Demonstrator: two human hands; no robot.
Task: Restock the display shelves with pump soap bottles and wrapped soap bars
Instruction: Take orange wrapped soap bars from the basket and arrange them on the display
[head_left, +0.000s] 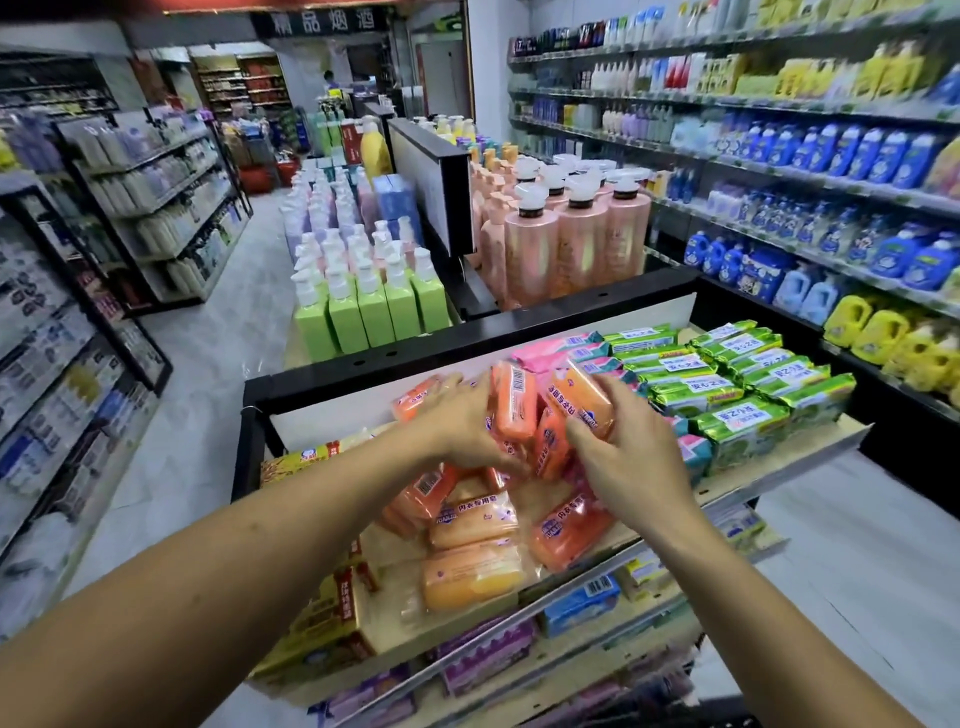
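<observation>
On the top display shelf (810, 449) lies a heap of orange wrapped soap bars (470, 525). My left hand (462, 423) holds an upright orange bar (514, 408) from the left. My right hand (631, 457) grips another orange bar (579, 397) beside it, tilted. The two held bars nearly touch above the heap. Green wrapped soap bars (727, 382) fill the shelf's right part in rows. Pink bars (556, 348) lie behind the orange ones. Green pump soap bottles (369, 306) and pink pump bottles (566, 244) stand on the display units beyond.
A yellow boxed pack (322, 618) lies at the shelf's left front. Lower shelves hold blue (582, 603) and purple packs (483, 654). Stocked wall shelves run along the right (831, 156) and left (57, 332), with grey floor aisles on both sides.
</observation>
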